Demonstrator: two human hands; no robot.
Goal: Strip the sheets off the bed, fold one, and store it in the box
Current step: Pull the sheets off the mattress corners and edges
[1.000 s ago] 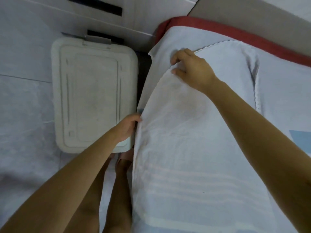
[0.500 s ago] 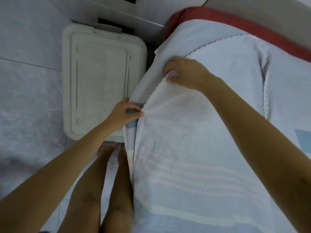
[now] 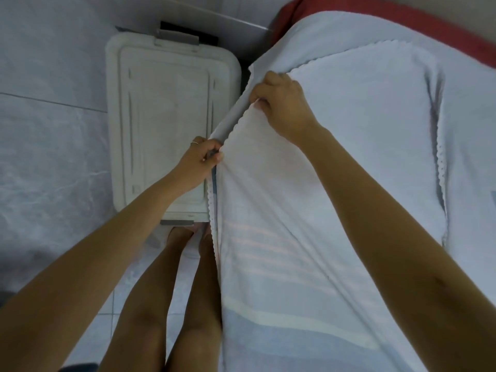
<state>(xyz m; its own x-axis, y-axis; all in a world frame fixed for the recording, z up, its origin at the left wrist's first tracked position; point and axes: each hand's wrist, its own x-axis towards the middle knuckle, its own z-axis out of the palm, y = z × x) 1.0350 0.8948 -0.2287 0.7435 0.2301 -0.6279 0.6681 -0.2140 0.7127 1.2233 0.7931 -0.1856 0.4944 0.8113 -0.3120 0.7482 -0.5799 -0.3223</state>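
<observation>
Left hand (image 3: 200, 163), seen from the head camera, has its fingers curled and pinches the scalloped edge of the top sheet (image 3: 268, 210) at the side of the bed (image 3: 477, 264); a thin ring (image 3: 194, 143) sits on one finger. Right hand (image 3: 281, 108) is farther up the same edge, fingers curled under and gripping the cloth, knuckles up. Between the two hands the edge is lifted off the bed and runs taut on a slant, and a strip of the pale blue lower sheet (image 3: 469, 116) shows beneath it. The top sheet is white with faint pink stripes and a pale band nearer the camera, and it covers most of the bed, bunched into a fold towards the right. A red edge (image 3: 402, 20) shows at the far end of the bed. On the tiled floor (image 3: 53, 157) just beside the bed stands the white box (image 3: 161, 116), its lid (image 3: 166, 76) on, with a grey latch (image 3: 177, 38) at the far end. Bare legs (image 3: 150, 304) stand between box and bed.
</observation>
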